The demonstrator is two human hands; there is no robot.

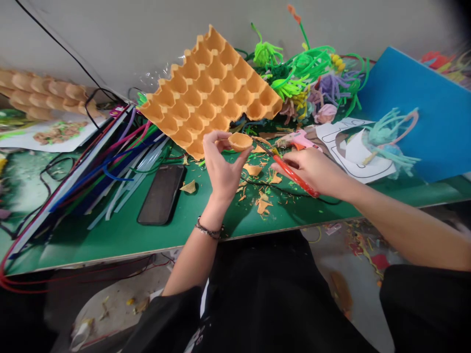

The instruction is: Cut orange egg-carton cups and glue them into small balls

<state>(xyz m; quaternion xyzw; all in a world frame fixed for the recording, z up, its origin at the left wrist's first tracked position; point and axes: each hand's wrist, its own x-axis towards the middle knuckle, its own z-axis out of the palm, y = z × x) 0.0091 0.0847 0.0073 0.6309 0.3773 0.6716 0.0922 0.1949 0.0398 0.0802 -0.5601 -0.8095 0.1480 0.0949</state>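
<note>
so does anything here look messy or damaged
Yes. Orange cardboard scraps lie scattered on the green table below the hands. The orange egg tray sits propped at a tilt, its near edge ragged where pieces are missing. The left hand pinches a cut-out cup.

egg tray (211, 88): orange all over, same tone in every cup, sitting at 12 o'clock
cut cup (240, 141): same orange, pinched in the left hand (222, 164)
scissors (294, 175): red handles, in the right hand (314, 171)
table (147, 235): flat green top with a pale wood edge
scraps (263, 201): orange bits scattered at about 1 o'clock from the wrist
phone (162, 193): black, plain dark screen, 9 o'clock
strips (110, 162): blue, purple, pink and white mix, 9-10 o'clock
pipe cleaners (298, 73): mostly neon green, some purple, yellow and pink, 1 o'clock
glue gun (300, 138): pink
foam sheet (415, 108): solid blue, 2 o'clock
bracelet (208, 229): dark with silvery beads
</note>
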